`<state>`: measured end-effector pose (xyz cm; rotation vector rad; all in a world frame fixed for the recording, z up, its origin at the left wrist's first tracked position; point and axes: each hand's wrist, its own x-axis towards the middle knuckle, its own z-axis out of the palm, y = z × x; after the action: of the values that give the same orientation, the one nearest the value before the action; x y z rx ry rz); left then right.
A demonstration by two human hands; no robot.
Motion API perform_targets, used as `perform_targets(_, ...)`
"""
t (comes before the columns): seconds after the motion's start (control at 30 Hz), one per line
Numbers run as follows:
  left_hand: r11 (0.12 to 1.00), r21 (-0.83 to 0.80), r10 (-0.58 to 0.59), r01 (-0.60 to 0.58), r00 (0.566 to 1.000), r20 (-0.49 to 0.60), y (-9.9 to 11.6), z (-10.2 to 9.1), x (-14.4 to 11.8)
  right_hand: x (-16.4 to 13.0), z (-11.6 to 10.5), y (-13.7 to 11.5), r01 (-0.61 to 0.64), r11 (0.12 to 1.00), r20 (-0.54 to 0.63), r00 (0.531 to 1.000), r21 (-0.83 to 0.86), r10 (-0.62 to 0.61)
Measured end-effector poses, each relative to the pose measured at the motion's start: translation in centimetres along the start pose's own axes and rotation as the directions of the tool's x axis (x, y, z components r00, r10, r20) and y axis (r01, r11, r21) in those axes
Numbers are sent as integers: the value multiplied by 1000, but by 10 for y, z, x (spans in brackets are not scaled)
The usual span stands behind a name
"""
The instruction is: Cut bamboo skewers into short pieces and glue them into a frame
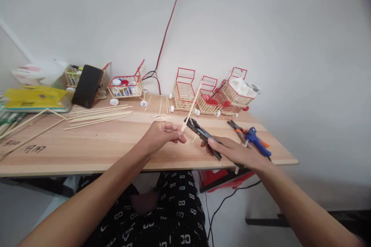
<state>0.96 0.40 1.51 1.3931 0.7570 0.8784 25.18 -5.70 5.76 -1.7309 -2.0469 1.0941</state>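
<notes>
Between the fingertips of my left hand [165, 134] is a thin wooden stick [193, 104], tilted up and to the right. My right hand [224, 148] is closed around the handles of dark pliers [204, 133]. The jaws of the pliers are at the lower part of the stick, just above my left fingertips; whether they are clamped on it I cannot tell. Behind the stick stand small stick-built carts with red rims, the nearest a cart [184, 94] with white wheels. Short cut stick pieces [162, 117] lie on the wooden table [116, 154].
Long sticks [98, 117] lie on the left, near a phone [87, 86] and a yellow packet [36, 98]. A cart of bottle caps [125, 86] stands by the wall. A blue glue gun [257, 141] and orange-handled pliers [236, 128] lie at right. A red-black cable [171, 17] hangs down the wall.
</notes>
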Motion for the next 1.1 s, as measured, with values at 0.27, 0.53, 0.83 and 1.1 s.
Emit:
perform_targets(0.27, 1000, -19, -20, 20, 1000, 15, -3, 2, 2, 5, 5, -14, 34, 999, 43, 998, 12, -35)
perform_targets(0.53, 999, -20, -41, 41, 999, 11, -2, 4, 2, 1, 6, -18, -4, 1000, 23, 1000, 28, 3)
perform_targets(0.83, 999, 9, -36, 36, 999, 0, -2, 8, 3, 3, 8, -10, 6, 999, 7, 1000, 32, -6)
perform_targets(1.1, 998, -8, -67, 67, 998, 2, -1, 9, 3, 2, 7, -10, -1, 1000, -9, 1000, -19, 1)
